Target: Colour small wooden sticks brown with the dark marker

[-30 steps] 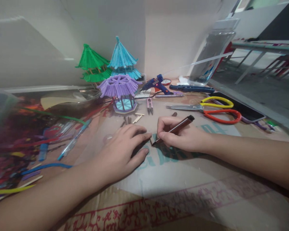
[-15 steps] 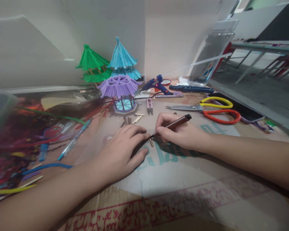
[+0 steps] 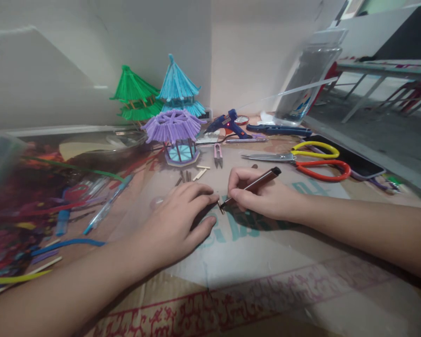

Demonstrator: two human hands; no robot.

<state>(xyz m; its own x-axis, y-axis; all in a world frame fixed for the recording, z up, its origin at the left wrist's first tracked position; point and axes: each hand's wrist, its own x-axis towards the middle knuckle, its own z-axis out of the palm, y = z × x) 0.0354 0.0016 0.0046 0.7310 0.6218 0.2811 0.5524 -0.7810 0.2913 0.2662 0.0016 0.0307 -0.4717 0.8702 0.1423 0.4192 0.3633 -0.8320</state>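
My right hand [image 3: 257,192] grips a brown marker pen [image 3: 261,180] with a black end, its tip touching a small wooden stick [image 3: 221,209] on the board. My left hand [image 3: 185,210] lies palm down with fingers stretched out; its index fingertip rests at the stick's upper end. Beyond the left fingers lie several short dark sticks [image 3: 188,176] and a few pale sticks [image 3: 199,174]. Behind them stands a small model pavilion [image 3: 173,128] with a purple pipe-cleaner roof and an eight-sided base.
Green [image 3: 131,89] and blue [image 3: 175,82] model roofs stand at the back. A glue gun [image 3: 229,124], pink thread snips [image 3: 218,155], scissors [image 3: 301,159], blue pliers [image 3: 279,129], a phone [image 3: 358,159] and a clear jar [image 3: 308,79] lie around. Pipe cleaners [image 3: 68,242] and a pen [image 3: 107,206] lie left.
The pen tip has shifted slightly down and right along the small stick, from the left index fingertip towards the stick's near end. My left hand stays in place.
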